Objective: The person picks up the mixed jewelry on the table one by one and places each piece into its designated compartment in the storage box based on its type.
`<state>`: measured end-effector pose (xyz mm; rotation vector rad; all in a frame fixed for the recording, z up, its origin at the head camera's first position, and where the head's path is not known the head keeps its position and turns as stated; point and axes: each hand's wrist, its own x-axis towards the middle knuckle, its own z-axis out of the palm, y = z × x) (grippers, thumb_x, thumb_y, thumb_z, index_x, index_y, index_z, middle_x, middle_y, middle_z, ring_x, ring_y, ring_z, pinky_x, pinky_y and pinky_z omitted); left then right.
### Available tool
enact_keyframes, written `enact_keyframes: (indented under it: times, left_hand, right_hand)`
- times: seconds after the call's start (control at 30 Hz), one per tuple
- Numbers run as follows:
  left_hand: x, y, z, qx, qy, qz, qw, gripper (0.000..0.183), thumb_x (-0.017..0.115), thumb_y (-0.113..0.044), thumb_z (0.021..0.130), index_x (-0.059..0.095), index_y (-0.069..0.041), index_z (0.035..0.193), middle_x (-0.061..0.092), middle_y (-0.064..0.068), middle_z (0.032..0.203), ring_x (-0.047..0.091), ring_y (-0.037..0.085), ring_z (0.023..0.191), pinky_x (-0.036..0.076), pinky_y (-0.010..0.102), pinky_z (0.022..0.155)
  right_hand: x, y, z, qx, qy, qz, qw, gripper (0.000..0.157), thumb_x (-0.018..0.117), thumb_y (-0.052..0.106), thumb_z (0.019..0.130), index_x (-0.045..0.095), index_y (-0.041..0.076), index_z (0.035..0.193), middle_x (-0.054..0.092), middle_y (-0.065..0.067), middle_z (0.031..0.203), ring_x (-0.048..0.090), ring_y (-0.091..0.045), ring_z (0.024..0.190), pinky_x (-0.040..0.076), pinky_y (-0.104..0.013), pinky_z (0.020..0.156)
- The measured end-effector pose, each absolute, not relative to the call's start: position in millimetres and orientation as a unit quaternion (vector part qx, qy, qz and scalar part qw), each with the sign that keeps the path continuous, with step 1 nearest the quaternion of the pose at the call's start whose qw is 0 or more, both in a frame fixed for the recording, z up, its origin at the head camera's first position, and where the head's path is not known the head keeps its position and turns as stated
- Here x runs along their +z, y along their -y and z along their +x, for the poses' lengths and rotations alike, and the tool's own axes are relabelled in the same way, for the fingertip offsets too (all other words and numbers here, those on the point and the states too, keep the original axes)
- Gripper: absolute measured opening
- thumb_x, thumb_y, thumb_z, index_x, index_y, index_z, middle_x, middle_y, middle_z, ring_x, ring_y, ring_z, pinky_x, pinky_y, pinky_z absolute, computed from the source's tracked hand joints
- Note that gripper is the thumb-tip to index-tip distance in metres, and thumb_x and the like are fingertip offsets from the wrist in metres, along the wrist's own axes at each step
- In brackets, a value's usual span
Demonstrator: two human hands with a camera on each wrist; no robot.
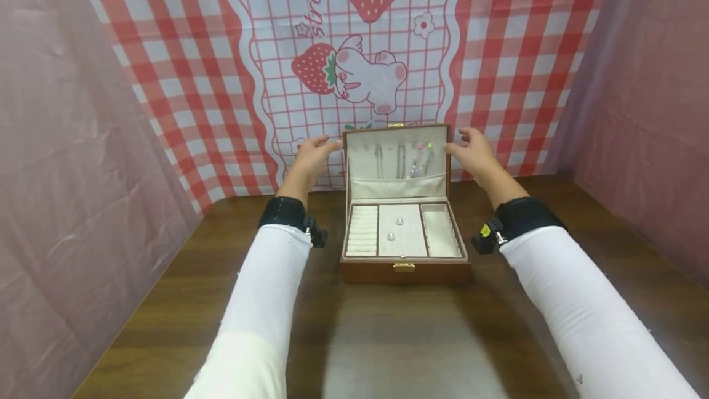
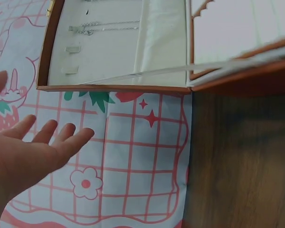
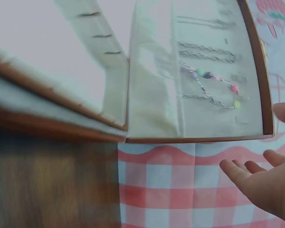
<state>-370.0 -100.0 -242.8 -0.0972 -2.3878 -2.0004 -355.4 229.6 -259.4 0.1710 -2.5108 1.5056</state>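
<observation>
A brown jewelry box [image 1: 365,273] stands on the table with its lid [image 1: 362,168] raised. Inside the lid hang silver chain necklaces [image 1: 400,161] and a colorful beaded necklace [image 3: 234,89]. Two round pearl-like studs [image 1: 399,221] sit on the middle panel, between ring rolls [image 1: 362,229] on the left and a long compartment [image 1: 441,233] on the right. My left hand [image 1: 312,157], fingers spread, is just left of the lid and holds nothing. Beside the lid's right edge is my right hand [image 1: 475,156], fingers extended; its thumb is close to the edge, and contact is unclear.
Behind the box hangs a red-and-white checked cloth [image 1: 506,66] with strawberry prints. Pink curtains [image 1: 642,109] flank both sides. The wooden table [image 1: 232,282] extends around the box, with a gold clasp [image 1: 404,267] on the box front.
</observation>
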Motion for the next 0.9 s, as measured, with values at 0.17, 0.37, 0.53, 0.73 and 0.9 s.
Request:
enact_keyframes:
  times: [0.17,0.37,0.53,0.73,0.9]
  left_hand:
    - [-237.6,94.3,-379.4,-0.681,0.731,-0.038,0.0,0.07,0.06,-0.038,0.096,0.03,-0.01,0.153,0.03,0.01,0.156,0.028,0.031,0.142,0.032,0.052,0.111]
    - [-238.8,82.9,-385.7,-0.717,0.694,-0.048,-0.028,0.067,0.056,-0.042,0.097,0.032,-0.01,0.151,0.025,0.011,0.157,0.023,0.036,0.143,0.023,0.06,0.112]
    - [-241.5,78.6,-387.7,-0.726,0.685,-0.059,-0.02,0.066,0.055,-0.042,0.098,0.034,-0.007,0.15,0.027,0.011,0.157,0.028,0.033,0.142,0.026,0.054,0.113]
    - [-242.2,78.3,-386.2,-0.731,0.68,-0.053,0.007,0.064,0.055,-0.04,0.098,0.035,-0.004,0.147,0.033,0.015,0.152,0.035,0.037,0.137,0.038,0.056,0.106]
    - [-241.7,82.3,-382.2,-0.738,0.672,-0.041,0.032,0.044,0.057,-0.037,0.098,0.05,-0.004,0.127,0.047,0.017,0.138,0.047,0.038,0.126,0.049,0.056,0.093]
  right_hand:
    - [-248.6,-216.1,-364.4,0.593,0.799,0.021,0.098,0.073,0.05,0.039,0.1,0.018,0.004,0.155,0.022,-0.021,0.157,0.03,-0.039,0.139,0.031,-0.05,0.112]
    - [-244.1,-204.8,-368.5,0.625,0.773,-0.033,0.103,0.069,0.043,0.05,0.099,0.028,0.009,0.153,0.026,-0.012,0.157,0.028,-0.029,0.141,0.032,-0.046,0.112]
    - [-242.9,-202.1,-368.3,0.642,0.757,-0.046,0.108,0.07,0.042,0.05,0.099,0.028,0.008,0.153,0.029,-0.014,0.155,0.031,-0.029,0.139,0.032,-0.046,0.112]
    - [-242.3,-205.9,-363.3,0.627,0.768,-0.044,0.123,0.067,0.044,0.056,0.097,0.04,0.003,0.138,0.042,-0.015,0.128,0.044,-0.028,0.112,0.043,-0.042,0.094]
    - [-239.0,-209.9,-355.6,0.638,0.758,-0.05,0.124,0.046,0.051,0.055,0.094,0.043,0.011,0.106,0.043,-0.008,0.106,0.048,-0.022,0.095,0.052,-0.035,0.076]
